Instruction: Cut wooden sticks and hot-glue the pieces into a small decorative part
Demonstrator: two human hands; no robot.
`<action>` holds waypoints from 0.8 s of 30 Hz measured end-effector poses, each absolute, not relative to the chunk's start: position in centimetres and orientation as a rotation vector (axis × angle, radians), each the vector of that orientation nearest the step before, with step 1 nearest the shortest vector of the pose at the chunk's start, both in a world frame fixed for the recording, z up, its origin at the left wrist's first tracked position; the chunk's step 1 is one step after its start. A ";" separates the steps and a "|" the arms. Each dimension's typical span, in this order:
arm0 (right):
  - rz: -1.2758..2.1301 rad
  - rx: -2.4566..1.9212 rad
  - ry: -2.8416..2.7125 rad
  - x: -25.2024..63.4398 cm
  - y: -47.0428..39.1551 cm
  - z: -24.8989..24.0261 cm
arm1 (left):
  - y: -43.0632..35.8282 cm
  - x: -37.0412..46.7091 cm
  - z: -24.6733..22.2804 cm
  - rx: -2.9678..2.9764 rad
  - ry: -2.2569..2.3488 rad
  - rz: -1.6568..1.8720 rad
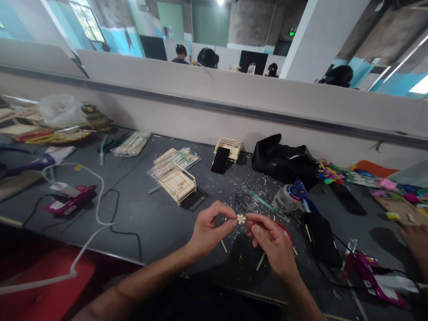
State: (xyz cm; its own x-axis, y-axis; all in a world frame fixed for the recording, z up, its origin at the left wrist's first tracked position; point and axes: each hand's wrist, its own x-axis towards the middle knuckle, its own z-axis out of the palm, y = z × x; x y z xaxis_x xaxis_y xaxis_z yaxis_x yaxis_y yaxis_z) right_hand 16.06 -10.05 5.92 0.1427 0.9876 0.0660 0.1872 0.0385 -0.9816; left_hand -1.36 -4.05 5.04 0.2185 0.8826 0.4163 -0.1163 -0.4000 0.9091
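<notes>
Between the thumb and forefinger of my left hand (211,227) is a small pale wooden flower-shaped piece (241,219). My right hand (272,243) is close on its other side, the forefinger tip at the piece's edge and the thumb drawn in against curled fingers; whether these pinch something small is hidden. Beyond my left hand stands a miniature wooden bed-like frame (179,183) with small pieces on its slats. Loose thin sticks (261,261) and pale scraps (242,191) lie on the dark table around and under my hands.
Packs of sticks (132,143), a miniature wooden bench (229,147) with a phone (220,160) against it, and a black bag (284,156) line the back. A blue glue gun (306,196) leans by a clear jar (286,199). Cables trail from purple power strips (70,200). Another person's hand (414,238) is at right.
</notes>
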 end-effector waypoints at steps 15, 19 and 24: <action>0.808 -1.429 -1.245 14.8 -9.3 7.7 | -4.1 -1.9 5.1 1.780 0.768 1.285; 0.784 -1.413 -1.104 14.6 -9.4 6.9 | -4.0 -1.9 4.4 1.601 0.844 1.204; 0.854 -1.343 -0.897 13.9 -9.4 5.0 | -4.0 -1.2 3.8 1.506 0.831 1.112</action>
